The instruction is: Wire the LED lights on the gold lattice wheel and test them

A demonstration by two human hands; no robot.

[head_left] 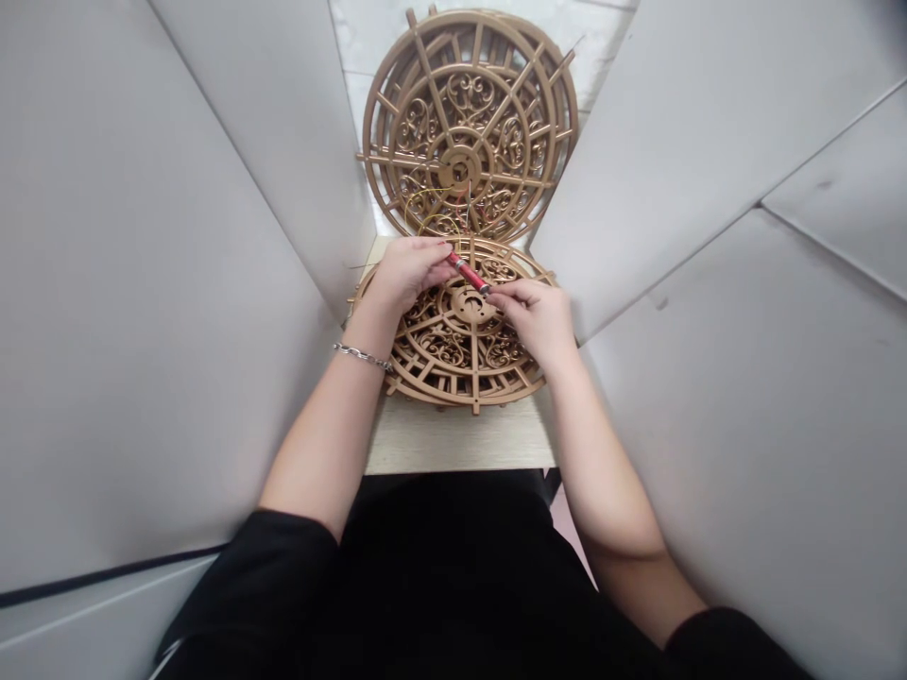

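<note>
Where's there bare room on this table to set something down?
One bare strip of tabletop lies between the near edge of the flat gold disc and your body. Elsewhere crowded: left hand and right hand hold a red tool over that disc, upright discs fill the back, white panels close both sides.

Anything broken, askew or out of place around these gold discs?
Nothing looks broken. The flat disc lies level on the table; the upright disc leans at the back, with thin loose wire curling at its foot. Left hand and right hand grip the red tool.
</note>
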